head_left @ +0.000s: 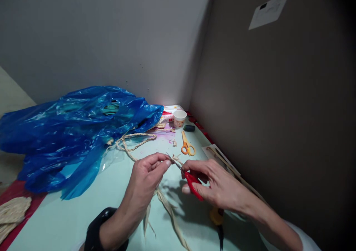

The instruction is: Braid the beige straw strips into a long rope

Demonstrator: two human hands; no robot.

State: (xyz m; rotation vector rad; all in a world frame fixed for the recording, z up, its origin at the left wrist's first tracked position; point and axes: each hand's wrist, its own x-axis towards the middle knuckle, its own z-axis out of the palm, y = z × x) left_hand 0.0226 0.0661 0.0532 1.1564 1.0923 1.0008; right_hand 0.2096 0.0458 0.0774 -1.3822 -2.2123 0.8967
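Observation:
My left hand (147, 177) pinches the end of a pale dried-fibre strand (167, 206), whose strips hang down under the hand onto the light green table (83, 221). My right hand (219, 184) grips red-handled scissors (193, 184), with the blades pointing at the strand's tip near my left fingertips. A twisted fibre cord (133, 141) runs from the hands toward the back of the table.
A large crumpled blue plastic bag (72, 132) fills the left side. Orange scissors (187, 145), a small paper cup (180, 118), a dark spool (189, 128) and a packet lie at the back. A wall stands close on the right. A woven mat (11, 214) sits at the left edge.

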